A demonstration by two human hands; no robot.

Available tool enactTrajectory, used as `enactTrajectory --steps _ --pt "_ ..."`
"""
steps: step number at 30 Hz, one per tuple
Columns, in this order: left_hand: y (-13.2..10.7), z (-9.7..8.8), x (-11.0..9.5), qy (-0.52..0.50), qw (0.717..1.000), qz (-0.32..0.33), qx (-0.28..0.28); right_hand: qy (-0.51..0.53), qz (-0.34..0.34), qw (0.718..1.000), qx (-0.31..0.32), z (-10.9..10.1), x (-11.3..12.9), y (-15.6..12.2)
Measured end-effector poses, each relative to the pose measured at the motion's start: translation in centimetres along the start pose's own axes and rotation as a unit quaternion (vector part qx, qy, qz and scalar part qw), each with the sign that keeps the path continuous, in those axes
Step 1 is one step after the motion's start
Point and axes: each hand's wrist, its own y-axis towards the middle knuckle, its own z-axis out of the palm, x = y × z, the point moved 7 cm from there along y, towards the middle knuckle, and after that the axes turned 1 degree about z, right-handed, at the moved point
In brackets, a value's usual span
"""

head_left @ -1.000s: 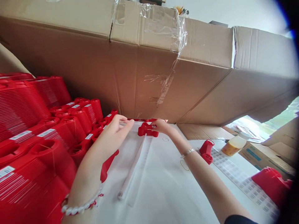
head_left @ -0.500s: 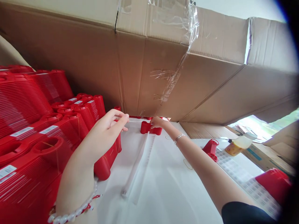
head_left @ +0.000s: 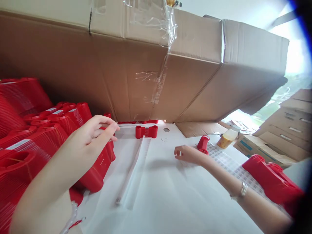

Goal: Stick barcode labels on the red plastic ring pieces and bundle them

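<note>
Nested red plastic containers [head_left: 46,143] are stacked tightly at the left, which saves space on the white worktop [head_left: 170,204]. The left hand [head_left: 90,135] hovers beside them, its fingers [head_left: 107,128] loosely curled and empty. Further right, a red spool-shaped part [head_left: 146,131] lies flat above a clear plastic rod [head_left: 129,170]. The right hand [head_left: 188,154] rests with its fingers [head_left: 179,151] slightly curled, holding nothing, near an upright red part [head_left: 203,144] on a barcode label sheet [head_left: 231,165], placed within easy reach.

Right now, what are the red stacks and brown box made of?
The red stacked containers look like glossy molded plastic: shiny, with fine even ridges. The big brown box looks like matte corrugated cardboard, with creased folds. Its clear tape looks like shiny plastic.
</note>
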Motion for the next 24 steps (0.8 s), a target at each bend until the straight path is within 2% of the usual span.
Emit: enactTrajectory --steps 2,4,10,12,16,19,24 --pt "-0.4 0.5 -1.1 -0.003 1.0 0.018 0.011 0.008 0.034 0.999 -0.028 2.3 -1.6 -2.0" --pt "-1.0 1.3 -2.1 -0.007 0.999 0.026 0.034 0.019 0.051 0.997 -0.063 3.7 -2.5 -3.1" --pt "-1.5 3.2 -3.1 0.005 0.996 0.024 0.081 0.063 0.091 0.985 -0.131 5.6 -3.3 -4.1" --pt "-1.1 4.9 -3.4 -0.013 0.99 0.04 0.137 0.094 0.099 0.981 -0.141 6.1 -3.5 -4.1" --pt "-0.2 10.0 -3.2 -0.024 0.963 0.046 0.266 0.201 0.09 0.963 -0.157 6.5 -4.0 -3.5" --pt "0.6 13.7 -1.6 0.034 0.954 0.054 0.293 0.33 0.066 0.929 -0.152 6.3 -4.5 -2.4" --pt "2.5 19.5 1.6 0.133 0.952 0.06 0.268 0.54 0.016 0.827 -0.154 4.3 -4.0 0.3"
